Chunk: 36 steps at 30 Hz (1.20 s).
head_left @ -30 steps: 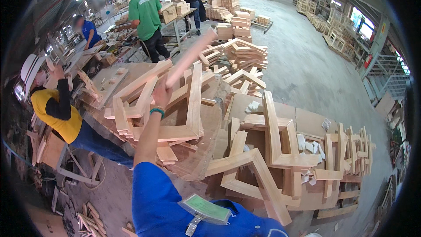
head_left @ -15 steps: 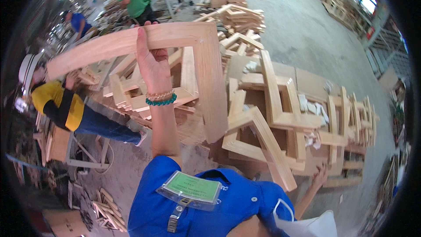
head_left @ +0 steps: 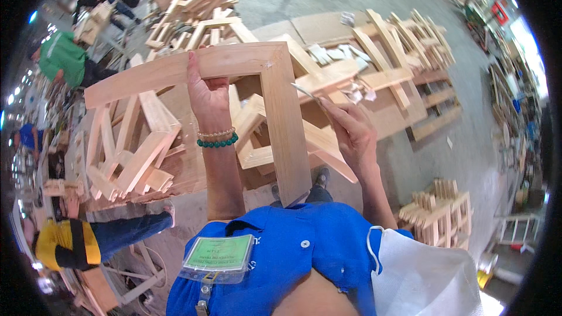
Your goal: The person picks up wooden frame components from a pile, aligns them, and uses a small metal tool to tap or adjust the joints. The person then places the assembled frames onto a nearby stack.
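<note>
At lower left, a person in a yellow-and-black top; above them, another in a green shirt. Angled wooden frames lie heaped at left. Left of centre, the wearer's left hand, its grip clamped on the upper bar, holds up an L-shaped wooden piece, whose other bar hangs down mid-frame. Just beside that bar is a slim pointed tool, clamped in the grip of the right hand. Stacked wood stands at lower right.
</note>
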Each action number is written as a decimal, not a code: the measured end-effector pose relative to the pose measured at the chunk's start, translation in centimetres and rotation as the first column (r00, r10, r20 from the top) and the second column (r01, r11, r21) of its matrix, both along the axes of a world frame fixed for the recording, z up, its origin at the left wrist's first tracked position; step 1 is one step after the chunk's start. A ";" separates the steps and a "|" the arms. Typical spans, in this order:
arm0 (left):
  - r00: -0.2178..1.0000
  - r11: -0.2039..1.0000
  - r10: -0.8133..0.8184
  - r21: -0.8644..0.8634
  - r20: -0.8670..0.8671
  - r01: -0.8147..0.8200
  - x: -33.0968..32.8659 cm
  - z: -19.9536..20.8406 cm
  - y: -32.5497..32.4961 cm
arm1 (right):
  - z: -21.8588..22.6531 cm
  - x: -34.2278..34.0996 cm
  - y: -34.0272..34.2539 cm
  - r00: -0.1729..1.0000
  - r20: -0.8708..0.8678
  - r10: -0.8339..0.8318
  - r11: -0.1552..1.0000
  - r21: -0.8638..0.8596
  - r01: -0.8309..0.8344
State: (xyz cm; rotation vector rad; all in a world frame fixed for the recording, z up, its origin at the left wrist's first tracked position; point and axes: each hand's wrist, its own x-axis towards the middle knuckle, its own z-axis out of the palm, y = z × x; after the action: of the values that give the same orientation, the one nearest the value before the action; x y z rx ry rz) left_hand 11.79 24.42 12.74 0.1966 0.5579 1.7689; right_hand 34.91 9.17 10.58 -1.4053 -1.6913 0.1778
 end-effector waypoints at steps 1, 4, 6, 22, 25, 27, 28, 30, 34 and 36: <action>0.998 0.998 -0.056 -0.009 0.010 0.056 1.1 -0.7 -0.2 | 0.2 0.2 -0.4 0.997 0.058 -0.054 0.998 -0.010 0.054; 0.987 0.985 -0.158 -0.075 -0.007 0.157 4.6 -2.4 -0.8 | 0.0 1.1 -1.5 0.970 0.175 -0.170 0.984 -0.027 0.177; 0.980 0.974 -0.197 -0.109 0.013 0.197 6.4 -3.3 -1.0 | -0.2 1.6 -2.1 0.954 0.210 -0.212 0.974 -0.034 0.224; 0.917 0.906 -0.399 -0.155 0.004 0.395 11.2 -5.8 -1.5 | -1.1 2.9 -3.1 0.876 0.256 -0.409 0.894 -0.080 0.441; 0.920 0.904 -0.386 -0.171 0.067 0.392 11.0 -6.2 -1.1 | -0.8 2.5 -2.7 0.882 0.175 -0.437 0.886 -0.087 0.456; 0.917 0.904 -0.382 -0.158 0.118 0.397 10.8 -6.4 -0.9 | -1.2 2.4 -2.4 0.891 0.139 -0.432 0.891 -0.087 0.445; 0.914 0.905 -0.379 -0.152 0.143 0.398 10.7 -6.6 -0.8 | -1.4 2.4 -2.3 0.896 0.120 -0.428 0.894 -0.088 0.439; 0.912 0.904 -0.364 -0.165 0.190 0.395 10.5 -6.7 -0.4 | -1.2 2.1 -2.3 0.897 0.091 -0.432 0.891 -0.111 0.440; 0.901 0.899 -0.394 -0.129 0.181 0.418 10.6 -6.4 -0.6 | -1.7 2.2 -2.3 0.901 0.055 -0.430 0.894 -0.117 0.433; 0.903 0.903 -0.400 -0.100 0.159 0.418 10.7 -5.8 -0.4 | -1.6 2.2 -2.4 0.910 -0.045 -0.413 0.904 -0.147 0.403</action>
State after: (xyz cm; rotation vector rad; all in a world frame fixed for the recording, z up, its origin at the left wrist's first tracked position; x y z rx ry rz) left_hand 22.51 24.00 6.94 0.0915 0.4916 1.3183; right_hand 37.12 6.77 8.94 -1.7988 -1.3064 0.1072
